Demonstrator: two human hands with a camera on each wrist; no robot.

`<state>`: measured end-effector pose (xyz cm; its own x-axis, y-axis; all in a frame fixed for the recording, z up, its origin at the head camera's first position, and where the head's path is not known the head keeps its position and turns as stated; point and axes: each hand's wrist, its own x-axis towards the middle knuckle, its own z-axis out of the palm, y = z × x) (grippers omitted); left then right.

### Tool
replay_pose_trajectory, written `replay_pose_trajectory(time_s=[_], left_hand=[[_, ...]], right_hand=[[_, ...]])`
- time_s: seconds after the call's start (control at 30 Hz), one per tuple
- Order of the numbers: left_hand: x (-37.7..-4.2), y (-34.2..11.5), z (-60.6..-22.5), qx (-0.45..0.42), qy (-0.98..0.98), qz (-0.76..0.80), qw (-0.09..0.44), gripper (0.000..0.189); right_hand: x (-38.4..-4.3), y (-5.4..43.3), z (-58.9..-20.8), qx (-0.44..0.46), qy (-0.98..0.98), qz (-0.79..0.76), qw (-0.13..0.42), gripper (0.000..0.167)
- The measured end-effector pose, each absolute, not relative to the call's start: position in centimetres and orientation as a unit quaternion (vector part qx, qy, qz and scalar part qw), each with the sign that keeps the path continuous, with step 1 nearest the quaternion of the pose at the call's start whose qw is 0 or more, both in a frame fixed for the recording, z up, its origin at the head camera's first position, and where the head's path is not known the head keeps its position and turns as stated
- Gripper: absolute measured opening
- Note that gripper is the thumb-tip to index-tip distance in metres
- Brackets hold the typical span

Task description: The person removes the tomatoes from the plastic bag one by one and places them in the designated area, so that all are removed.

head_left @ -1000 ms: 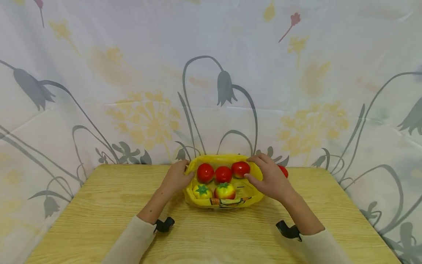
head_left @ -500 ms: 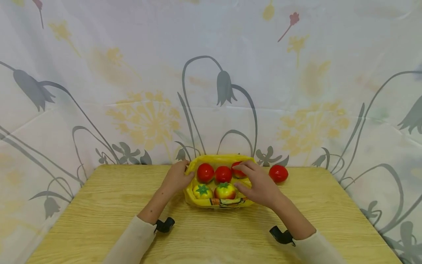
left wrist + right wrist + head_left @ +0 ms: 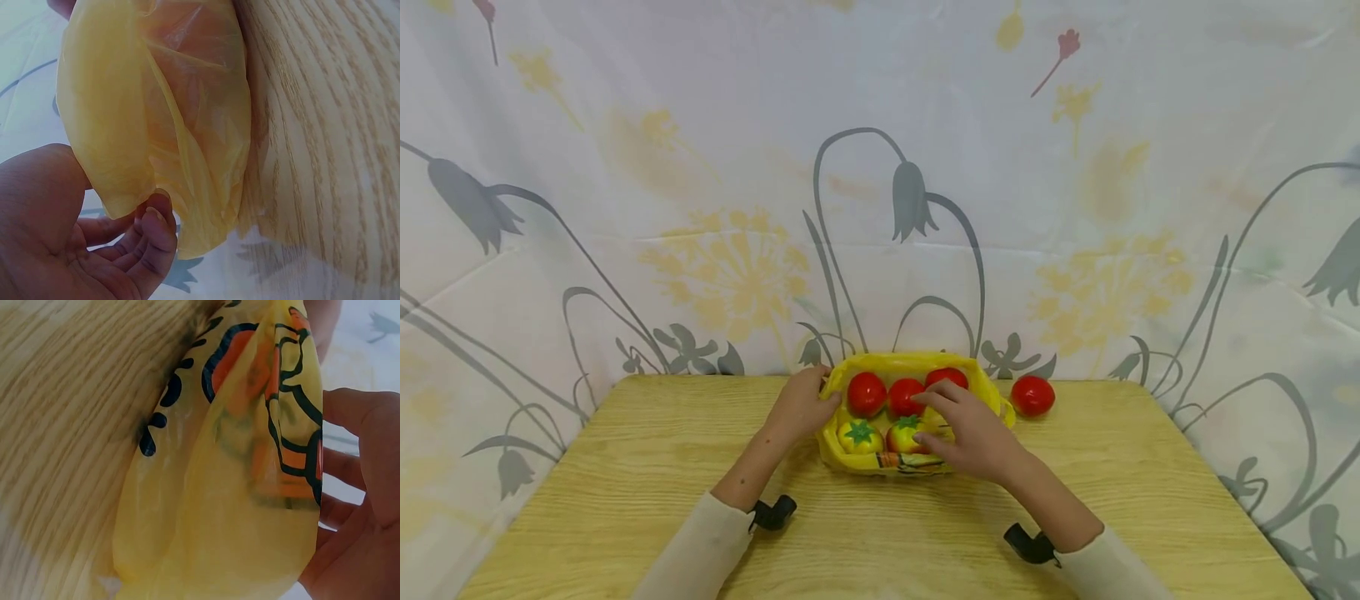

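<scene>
A yellow plastic bag [image 3: 880,461] with printed pictures stands mouth-up on the table. Inside it lie three shiny red tomatoes, among them one [image 3: 867,394] at the left and one [image 3: 947,378] at the back right. Two yellowish toy tomatoes with green leaf tops, a left one [image 3: 859,438] and a redder one [image 3: 906,435], lie in front. My left hand [image 3: 802,407] pinches the bag's left rim between thumb and fingers, as the left wrist view shows. Over the bag's right part, my right hand [image 3: 973,433] has its fingers spread beside the redder toy tomato; contact is unclear.
Another red tomato [image 3: 1033,396] lies on the wooden table [image 3: 700,450], right of the bag. Behind the table hangs a flower-patterned cloth [image 3: 745,167]. A black wrist camera mount [image 3: 1030,544] sits under the right wrist, with its like under the left.
My right hand has left the bag's right rim and moved left over its mouth, past the back-right tomato. The tomato outside the bag has come into full view. My left hand stays put.
</scene>
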<state>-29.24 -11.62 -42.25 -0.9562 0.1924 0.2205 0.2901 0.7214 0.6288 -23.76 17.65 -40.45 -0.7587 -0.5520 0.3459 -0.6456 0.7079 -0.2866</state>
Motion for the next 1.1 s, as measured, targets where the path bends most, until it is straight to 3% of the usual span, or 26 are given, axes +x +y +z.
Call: replay_pose_trajectory(time_s=[0.33, 0.6, 1.1], left_hand=[[-29.3, -11.6, -42.2, -0.135, -0.923, -0.353, 0.074, 0.036], [-29.2, -11.6, -42.2, -0.128, -0.924, -0.354, 0.072, 0.036], [-29.2, -11.6, -42.2, -0.128, -0.926, -0.347, 0.071, 0.040]], right_hand=[[-23.7, 17.0, -40.9, 0.339, -0.916, 0.189, 0.098, 0.049], [-23.5, 16.4, -41.8, 0.314, -0.926, 0.192, 0.086, 0.037], [-23.3, 16.1, -41.9, 0.267, -0.940, 0.196, 0.078, 0.033]])
